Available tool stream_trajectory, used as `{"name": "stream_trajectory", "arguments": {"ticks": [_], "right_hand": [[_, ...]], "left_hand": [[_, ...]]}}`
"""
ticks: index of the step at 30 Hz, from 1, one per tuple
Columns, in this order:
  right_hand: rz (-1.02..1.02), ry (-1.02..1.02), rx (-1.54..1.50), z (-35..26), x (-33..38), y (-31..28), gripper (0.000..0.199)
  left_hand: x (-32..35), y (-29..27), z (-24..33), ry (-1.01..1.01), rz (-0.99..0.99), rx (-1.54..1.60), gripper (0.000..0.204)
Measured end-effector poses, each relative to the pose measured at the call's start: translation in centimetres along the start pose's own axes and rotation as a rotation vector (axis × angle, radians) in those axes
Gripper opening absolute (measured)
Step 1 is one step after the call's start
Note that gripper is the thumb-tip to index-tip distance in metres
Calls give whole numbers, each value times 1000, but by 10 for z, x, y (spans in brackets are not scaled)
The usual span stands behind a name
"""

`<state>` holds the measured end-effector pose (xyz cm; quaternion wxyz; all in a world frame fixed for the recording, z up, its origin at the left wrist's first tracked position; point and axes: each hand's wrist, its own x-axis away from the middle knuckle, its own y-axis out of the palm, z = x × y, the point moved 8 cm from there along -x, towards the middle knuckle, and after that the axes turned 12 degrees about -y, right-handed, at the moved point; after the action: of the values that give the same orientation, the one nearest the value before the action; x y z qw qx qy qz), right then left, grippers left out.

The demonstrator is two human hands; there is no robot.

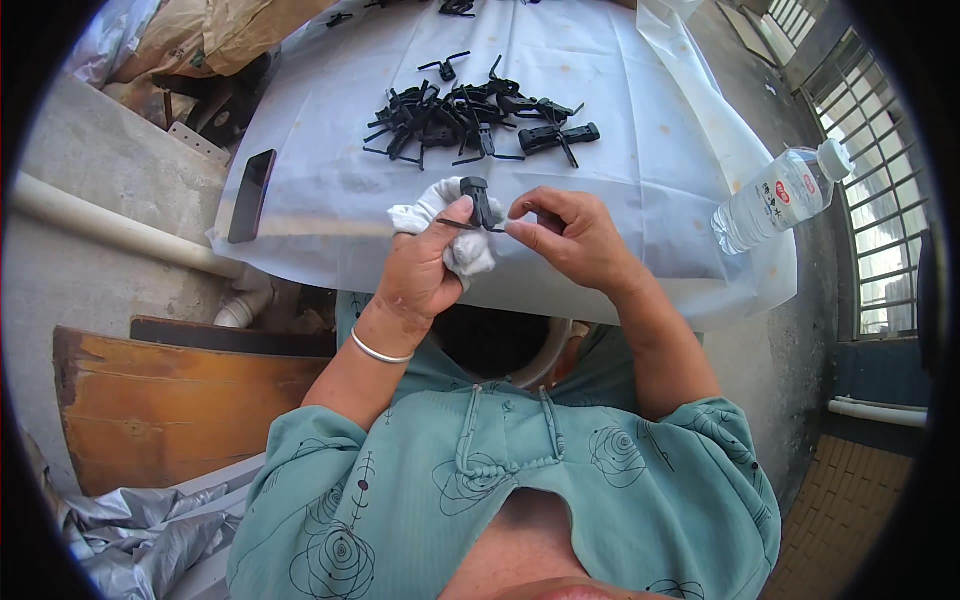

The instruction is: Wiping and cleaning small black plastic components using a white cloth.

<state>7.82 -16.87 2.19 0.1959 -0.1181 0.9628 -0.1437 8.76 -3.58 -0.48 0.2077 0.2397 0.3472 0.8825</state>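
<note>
Our left hand (425, 265) pinches a small black plastic clip with a thin wire-like prong (478, 207) between thumb and forefinger, and a crumpled white cloth (452, 235) is bunched in the same palm, probably so the cloth stays ready against the part. Our right hand (570, 240) meets it from the other side, thumb and forefinger closed on the tip of the prong, which steadies the piece from both ends. We hold the clip in the air just above the near edge of the desk (320, 130), which is covered with a white plastic sheet. Farther back on the sheet lies a loose heap of similar black plastic clips (470, 118), within reach of both hands. A dark flat phone (251, 195) lies at the left edge, and a clear plastic water bottle with a white cap (780, 195) lies on its side at the right, both well apart from the heap.
</note>
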Motion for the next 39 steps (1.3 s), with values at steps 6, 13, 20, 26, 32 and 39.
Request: {"name": "stream_trajectory", "arguments": {"ticks": [6, 13, 20, 26, 32, 39], "right_hand": [[228, -465, 347, -43, 7, 10, 22], [98, 9, -85, 0, -1, 8, 22], [-23, 49, -64, 13, 4, 27, 26], [86, -2, -263, 19, 1, 38, 30], [-174, 42, 230, -2, 1, 18, 16], [11, -278, 61, -12, 0, 9, 13]], "left_hand": [[11, 17, 8, 291, 157, -733, 18], [13, 18, 0, 125, 110, -765, 25], [18, 22, 9, 455, 248, -1099, 28], [27, 25, 12, 490, 285, -1264, 29], [15, 5, 16, 229, 158, -780, 33], [13, 10, 8, 108, 146, -783, 30]]}}
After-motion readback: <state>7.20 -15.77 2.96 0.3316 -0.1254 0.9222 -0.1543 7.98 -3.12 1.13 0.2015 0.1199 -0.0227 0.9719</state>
